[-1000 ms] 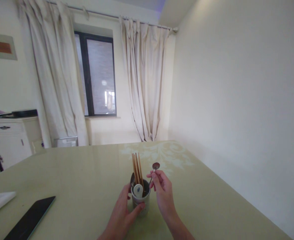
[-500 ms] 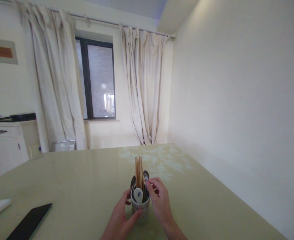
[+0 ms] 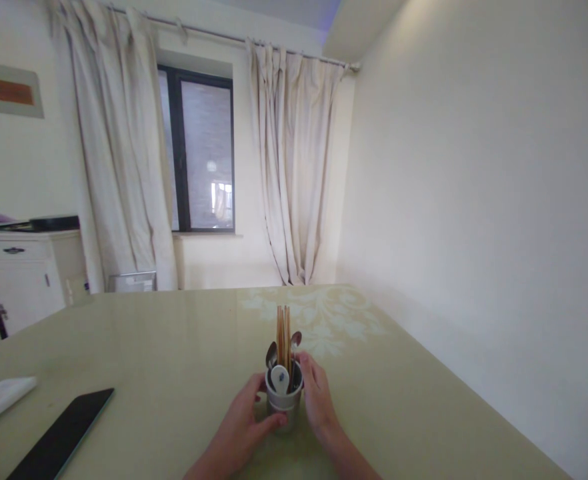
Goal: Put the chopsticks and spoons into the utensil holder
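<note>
A pale utensil cup (image 3: 283,402) stands upright on the table in front of me. My left hand (image 3: 247,417) grips its left side, the thumb across the front. My right hand (image 3: 318,393) is closed against the right side near the rim, its fingertips partly hidden behind. Several wooden chopsticks (image 3: 283,333) rise from the cup. A white spoon with a blue mark (image 3: 279,379) leans at the front. One metal spoon (image 3: 271,354) sticks up on the left and another metal spoon (image 3: 297,339) on the right.
A dark flat phone-like slab (image 3: 64,433) and a white object (image 3: 4,400) lie on the greenish table (image 3: 174,353) at left. Behind are a white cabinet (image 3: 24,280), curtains (image 3: 299,167) and a window (image 3: 208,157). A wall (image 3: 474,200) borders the table's right side.
My right hand has moved from the right metal spoon down to the cup's side. My left hand keeps its hold on the cup. The view has shifted slightly.
</note>
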